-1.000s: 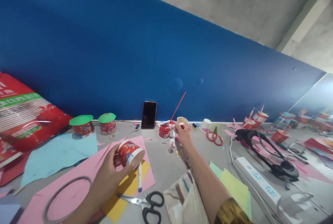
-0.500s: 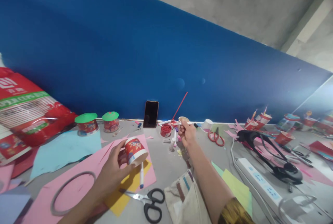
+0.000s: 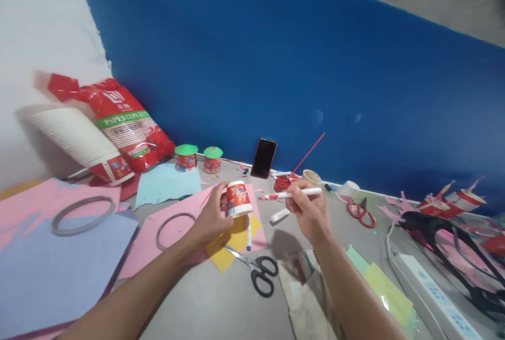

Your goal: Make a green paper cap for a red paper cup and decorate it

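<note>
My left hand [image 3: 215, 212] grips a red paper cup [image 3: 238, 198] with a printed pattern, its wider end down, over pink and yellow paper. Held in my right hand [image 3: 310, 211] is a white marker [image 3: 313, 191], its red end toward the cup but apart from it. Below the cup lies another white marker [image 3: 249, 232] with a blue end. Black-handled scissors [image 3: 263, 276] rest just nearer, partly on the yellow paper [image 3: 221, 257].
A phone [image 3: 264, 158] leans on the blue partition [image 3: 221, 66]. Two green-topped cups [image 3: 186, 157] and a bag of paper cups [image 3: 130, 124] stand left. Red-handled scissors [image 3: 361, 213], a power strip [image 3: 437, 292] and a black strap-like device [image 3: 437, 235] lie right.
The view has swung left. My right hand has drawn back from near the containers at the partition, bringing the white marker closer to the cup. My left hand still holds the cup, now more upright.
</note>
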Action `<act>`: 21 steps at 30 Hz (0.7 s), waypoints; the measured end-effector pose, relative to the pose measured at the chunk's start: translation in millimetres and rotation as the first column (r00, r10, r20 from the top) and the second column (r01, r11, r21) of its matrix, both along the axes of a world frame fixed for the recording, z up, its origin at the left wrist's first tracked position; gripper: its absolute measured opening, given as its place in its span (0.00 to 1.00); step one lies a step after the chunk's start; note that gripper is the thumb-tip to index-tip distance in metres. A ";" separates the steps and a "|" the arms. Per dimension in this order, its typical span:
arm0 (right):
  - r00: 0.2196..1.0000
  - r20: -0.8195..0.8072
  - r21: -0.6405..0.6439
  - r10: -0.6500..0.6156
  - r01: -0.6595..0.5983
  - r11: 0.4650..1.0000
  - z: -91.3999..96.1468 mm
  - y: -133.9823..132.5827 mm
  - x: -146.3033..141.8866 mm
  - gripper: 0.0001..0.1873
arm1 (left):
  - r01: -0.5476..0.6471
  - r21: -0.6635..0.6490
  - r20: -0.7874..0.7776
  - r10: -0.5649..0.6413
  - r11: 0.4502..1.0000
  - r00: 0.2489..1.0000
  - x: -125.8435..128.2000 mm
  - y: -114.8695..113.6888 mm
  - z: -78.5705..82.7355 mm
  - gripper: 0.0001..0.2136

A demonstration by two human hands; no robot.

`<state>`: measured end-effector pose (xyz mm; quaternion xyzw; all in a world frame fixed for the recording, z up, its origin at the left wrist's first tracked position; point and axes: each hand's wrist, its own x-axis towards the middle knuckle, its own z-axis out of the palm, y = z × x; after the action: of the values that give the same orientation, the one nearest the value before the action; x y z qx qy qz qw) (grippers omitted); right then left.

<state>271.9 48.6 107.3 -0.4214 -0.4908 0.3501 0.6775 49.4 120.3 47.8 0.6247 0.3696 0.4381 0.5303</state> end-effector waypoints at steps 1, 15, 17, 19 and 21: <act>0.997 0.059 0.011 -0.042 0.042 0.999 -5.3 -7.7 -2.8 0.17 | 0.018 0.028 -0.013 -0.018 0.999 1.000 -0.1 -1.1 -0.9 0.41; 0.813 0.533 0.078 -0.233 0.227 0.971 -41.0 -41.7 -20.9 0.06 | 0.075 0.235 -0.210 -0.024 0.969 0.977 -1.2 -4.1 -2.4 0.41; 0.771 0.574 0.122 -0.276 0.252 0.960 -39.3 -43.1 -22.8 0.06 | 0.082 0.251 -0.235 -0.021 0.964 0.972 -1.8 -2.9 -5.9 0.43; 0.745 0.595 0.154 -0.301 0.262 0.953 -37.9 -43.1 -24.4 0.05 | 0.099 0.273 -0.268 -0.023 0.957 0.963 -2.2 -3.1 -7.4 0.43; 0.734 0.609 0.175 -0.302 0.247 0.953 -36.9 -42.3 -25.5 0.05 | 0.113 0.278 -0.292 -0.028 0.954 0.956 -2.1 -4.6 -6.7 0.43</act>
<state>246.4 6.3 70.5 -0.5532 -0.6349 0.0649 0.5354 47.3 115.7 41.2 0.7655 0.3505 0.3739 0.3892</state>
